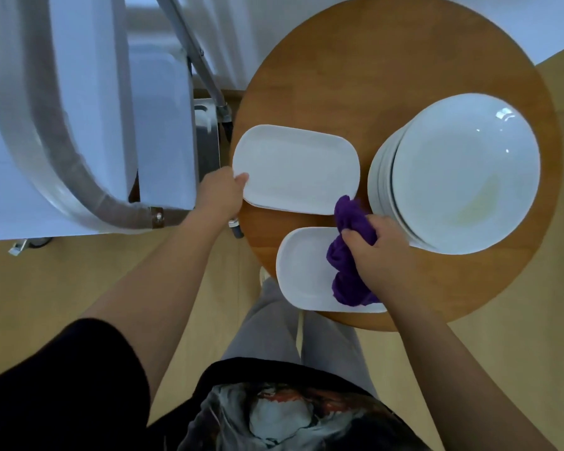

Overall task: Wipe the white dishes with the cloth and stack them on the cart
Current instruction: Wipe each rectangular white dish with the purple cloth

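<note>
A white rectangular platter [297,167] sits at the left of the round wooden table [365,70], on top of at least one more like it. My left hand [220,195] grips its near-left corner, thumb on the rim. A second white rectangular dish [303,268] lies at the table's near edge. My right hand [376,252] is shut on a bunched purple cloth [347,255], which rests over that dish's right part. A tall stack of round white plates [459,170] stands at the right of the table.
The cart [88,102], white with a curved metal handle [46,141], stands to the left of the table over the wooden floor. A metal leg [202,70] runs diagonally between cart and table. My legs are below the table's near edge.
</note>
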Tool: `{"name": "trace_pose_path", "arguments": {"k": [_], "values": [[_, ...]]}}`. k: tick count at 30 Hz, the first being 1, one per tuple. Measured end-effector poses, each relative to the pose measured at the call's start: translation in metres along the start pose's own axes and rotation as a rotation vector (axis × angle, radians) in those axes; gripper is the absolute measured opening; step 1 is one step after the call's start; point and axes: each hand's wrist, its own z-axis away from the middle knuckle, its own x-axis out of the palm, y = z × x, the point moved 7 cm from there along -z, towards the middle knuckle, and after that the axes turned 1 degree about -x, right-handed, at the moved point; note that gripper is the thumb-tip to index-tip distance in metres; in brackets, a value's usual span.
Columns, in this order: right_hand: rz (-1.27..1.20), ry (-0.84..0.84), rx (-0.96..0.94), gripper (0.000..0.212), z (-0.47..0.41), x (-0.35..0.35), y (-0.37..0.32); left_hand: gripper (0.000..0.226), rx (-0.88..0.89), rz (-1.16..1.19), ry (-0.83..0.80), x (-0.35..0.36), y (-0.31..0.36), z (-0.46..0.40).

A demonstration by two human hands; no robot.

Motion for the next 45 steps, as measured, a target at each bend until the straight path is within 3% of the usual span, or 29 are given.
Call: {"name": "trace_pose_path", "arguments": {"k": [4,6,10,13,15,19,25,30,33,36,38,41,45], "values": [[-0.032,0.018,-0.014,0.014,0.003,0.006,-0.005,0.030,0.015,-0.073,0.074,-0.011,0.001,0.004],[-0.068,0.028,-0.005,0.018,0.006,0.008,-0.005,0.031,0.039,0.035,0.143,-0.016,0.005,0.012],[-0.137,0.064,0.019,0.018,0.011,0.006,-0.005,0.023,-0.123,0.687,0.123,-0.014,0.008,0.029],[-0.156,0.076,0.040,0.012,0.015,0.003,-0.003,0.008,-0.359,1.089,-0.043,0.005,0.012,0.041],[-0.161,0.083,0.043,0.011,0.020,0.000,-0.001,0.011,-0.411,1.273,-0.131,0.013,0.020,0.045],[-0.231,0.072,0.064,0.006,0.030,-0.007,-0.002,0.038,-0.386,1.226,-0.091,0.011,0.023,0.050],[-0.532,0.152,-0.008,0.026,0.050,-0.048,-0.022,0.034,-0.335,1.375,0.025,-0.015,0.014,0.090],[-0.875,0.119,0.077,0.030,0.043,-0.071,-0.029,0.050,-0.123,1.590,-0.085,-0.033,0.031,0.144],[-0.669,0.034,-0.036,0.043,0.043,-0.066,-0.047,0.059,-0.026,1.687,-0.169,-0.026,0.054,0.174],[0.120,0.120,-0.194,0.086,0.049,-0.064,-0.050,0.058,-0.017,1.725,-0.164,-0.011,0.070,0.193],[0.430,0.231,-0.313,0.088,0.062,-0.067,-0.049,0.056,-0.039,1.737,-0.145,-0.003,0.075,0.202],[0.435,0.362,-0.409,0.075,0.082,-0.078,-0.033,0.054,-0.043,1.711,-0.150,0.010,0.082,0.212],[0.406,0.419,-0.264,0.059,0.074,-0.096,-0.009,0.055,-0.028,1.563,-0.203,0.022,0.103,0.222]]}}
